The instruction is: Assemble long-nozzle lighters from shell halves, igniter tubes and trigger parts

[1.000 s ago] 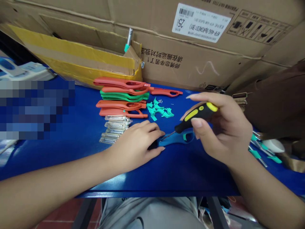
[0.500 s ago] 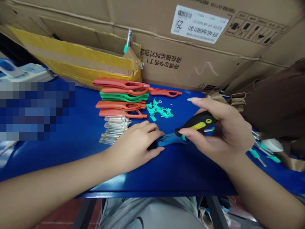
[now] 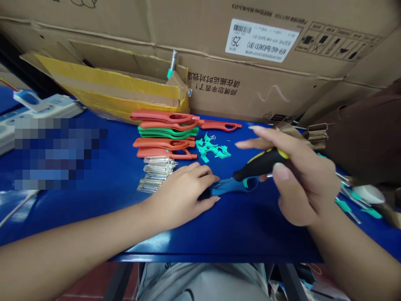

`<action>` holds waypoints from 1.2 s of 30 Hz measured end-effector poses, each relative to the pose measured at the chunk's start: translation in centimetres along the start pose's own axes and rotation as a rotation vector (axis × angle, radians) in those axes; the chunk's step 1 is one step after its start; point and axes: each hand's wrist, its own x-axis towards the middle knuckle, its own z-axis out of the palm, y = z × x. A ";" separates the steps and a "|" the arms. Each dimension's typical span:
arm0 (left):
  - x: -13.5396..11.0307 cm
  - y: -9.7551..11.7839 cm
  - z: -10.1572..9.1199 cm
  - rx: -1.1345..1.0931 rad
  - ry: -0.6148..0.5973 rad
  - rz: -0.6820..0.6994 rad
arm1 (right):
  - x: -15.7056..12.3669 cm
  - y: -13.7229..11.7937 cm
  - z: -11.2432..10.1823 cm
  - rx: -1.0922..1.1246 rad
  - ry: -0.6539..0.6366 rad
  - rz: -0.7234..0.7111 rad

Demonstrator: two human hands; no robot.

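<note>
From the head view, the left hand [image 3: 183, 194] lies clamped over a blue plastic shell [image 3: 233, 187], while the right hand [image 3: 305, 184] is closed around a black-and-yellow screwdriver [image 3: 261, 165], its tip just beside the shell. A slip under pressure could jab the left hand or scatter the teal plastic scraps [image 3: 211, 148] and stacked orange shells [image 3: 164, 143] behind the blue shell.
</note>
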 end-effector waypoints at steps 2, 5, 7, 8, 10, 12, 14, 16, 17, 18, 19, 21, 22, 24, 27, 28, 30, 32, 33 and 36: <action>0.0 0.0 0.0 0.001 -0.003 -0.001 | 0.0 -0.1 -0.1 0.062 -0.064 0.033; 0.0 0.0 0.0 0.003 0.002 0.002 | 0.2 -0.3 0.1 -0.049 -0.034 -0.023; 0.0 0.0 0.0 0.003 0.004 0.003 | 0.3 -0.4 0.2 -0.165 0.030 -0.068; 0.0 0.0 0.0 0.004 0.006 0.003 | 0.3 -0.5 0.2 -0.190 0.051 -0.069; 0.0 0.0 0.0 0.003 0.007 0.001 | 0.1 -0.5 0.1 -0.147 0.030 -0.027; 0.0 0.0 -0.1 0.001 0.004 -0.001 | 0.0 -0.5 0.0 -0.044 -0.044 0.029; 0.0 0.0 -0.1 -0.004 -0.005 -0.002 | 0.0 -0.5 -0.2 0.012 -0.090 0.028; 0.0 0.0 -0.1 -0.004 -0.009 -0.004 | 0.1 -0.6 -0.3 -0.037 -0.054 -0.035; 0.0 0.0 -0.1 -0.003 -0.008 -0.003 | 0.2 -0.6 -0.3 -0.089 -0.026 -0.069; 0.0 0.0 0.0 -0.001 -0.006 -0.002 | 0.3 -0.7 -0.3 -0.143 -0.007 -0.094; 0.0 0.0 0.0 0.000 -0.003 0.000 | 0.3 -0.7 -0.2 -0.181 0.002 -0.105; 0.0 0.0 0.0 0.000 0.002 0.004 | 0.3 -0.7 -0.1 -0.168 -0.025 -0.080; 0.0 0.0 0.0 0.000 0.002 0.004 | 0.2 -0.7 0.0 -0.119 -0.046 -0.050; 0.0 0.0 0.0 0.003 0.002 0.004 | 0.0 -0.5 0.3 0.005 -0.083 0.011; 0.0 0.0 0.0 0.004 0.000 0.003 | 0.0 -0.3 0.4 0.058 -0.068 -0.004; 0.0 0.0 -0.1 0.003 -0.002 0.002 | 0.1 -0.3 0.4 0.021 -0.042 -0.043; 0.0 0.0 -0.1 -0.001 -0.004 -0.004 | 0.3 -0.3 0.4 -0.075 0.007 -0.116; 0.0 0.0 0.0 -0.004 -0.001 -0.007 | 0.3 -0.4 0.4 -0.092 0.010 -0.118; 0.0 0.0 0.0 -0.005 0.001 -0.006 | 0.3 -0.4 0.4 -0.051 -0.015 -0.084; 0.1 0.1 0.0 -0.001 0.002 -0.006 | 0.2 -0.5 0.6 0.141 -0.101 0.025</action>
